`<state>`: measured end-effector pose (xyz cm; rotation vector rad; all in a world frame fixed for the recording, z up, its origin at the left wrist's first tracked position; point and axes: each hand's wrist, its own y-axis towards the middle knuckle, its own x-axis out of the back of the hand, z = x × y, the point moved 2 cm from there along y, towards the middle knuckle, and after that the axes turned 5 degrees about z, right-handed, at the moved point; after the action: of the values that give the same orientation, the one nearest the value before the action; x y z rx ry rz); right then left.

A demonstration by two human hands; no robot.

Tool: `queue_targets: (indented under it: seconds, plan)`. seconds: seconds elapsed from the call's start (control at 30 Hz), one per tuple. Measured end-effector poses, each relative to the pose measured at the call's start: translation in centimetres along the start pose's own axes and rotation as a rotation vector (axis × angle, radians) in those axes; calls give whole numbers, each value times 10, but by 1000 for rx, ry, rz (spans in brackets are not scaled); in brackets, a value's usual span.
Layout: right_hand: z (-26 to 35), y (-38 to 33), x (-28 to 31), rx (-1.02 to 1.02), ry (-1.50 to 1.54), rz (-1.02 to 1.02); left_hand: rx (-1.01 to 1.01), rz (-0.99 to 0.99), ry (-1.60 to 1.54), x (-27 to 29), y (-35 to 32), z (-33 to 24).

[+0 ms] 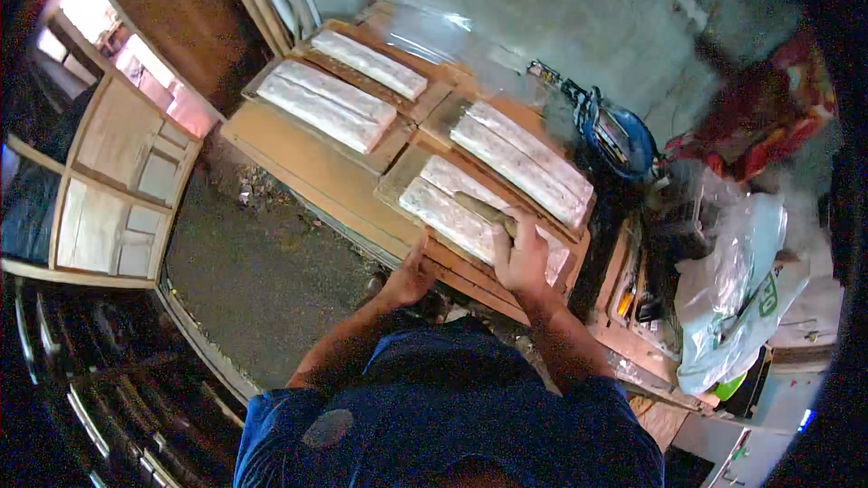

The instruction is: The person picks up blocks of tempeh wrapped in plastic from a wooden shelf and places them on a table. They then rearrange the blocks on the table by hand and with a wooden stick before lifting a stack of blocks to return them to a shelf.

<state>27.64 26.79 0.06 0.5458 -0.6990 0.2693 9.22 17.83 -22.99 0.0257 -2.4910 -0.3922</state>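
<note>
The right hand [524,262] holds a tan tool [481,208], its fingers [524,219] closed around the tool's near end, with the thumb along the near side. The free end points away from these fingers, up and to the left, over the near strips [448,217], a white pair. Whether the tool touches them cannot be told. The strips run out beneath the right fingers, and their right end shows just past the hand.

The left hand [410,280] is to the left of the right fingers, at the near edge of the table [303,176]. Its fingers point up and look close together; nothing shows in them, and whether they touch the edge cannot be told.

Just beyond the right fingers, and a little to the right, lie the far strips [520,163], also white and paired. Further off, up and to the left of both hands' fingers, are the left strips [325,104], with a single strip [371,63] just beyond them. All of them lie on flat boards on the table. A clear sheet [420,32] lies well beyond the fingers.

To the right of the right fingers and further away, a blue container [633,140] holds things too blurred to name, and a red sack [768,113] lies past it. Nearer, also to the right of those fingers, is a pale plastic bag [737,285]
</note>
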Motion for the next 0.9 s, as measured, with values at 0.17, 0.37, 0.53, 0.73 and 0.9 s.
queue_targets:
  seconds: [0.17, 0.37, 0.53, 0.73, 0.9]
  plan:
    - [16, 22, -26, 58, 25, 65, 56, 35, -43, 4, 3, -10]
    - [13, 45, -40, 45, 34, 70, 222, 104, -196, 17, 5, -19]
    - [-21, 56, -28, 41, -107, -33, 299, 160, -272, 19, 9, -28]
    - [-51, 46, -2, -130, -125, 150, 352, 196, -352, 18, 7, -26]
    - [-54, 20, 28, -206, 5, -65, 221, 171, -122, 25, 14, -33]
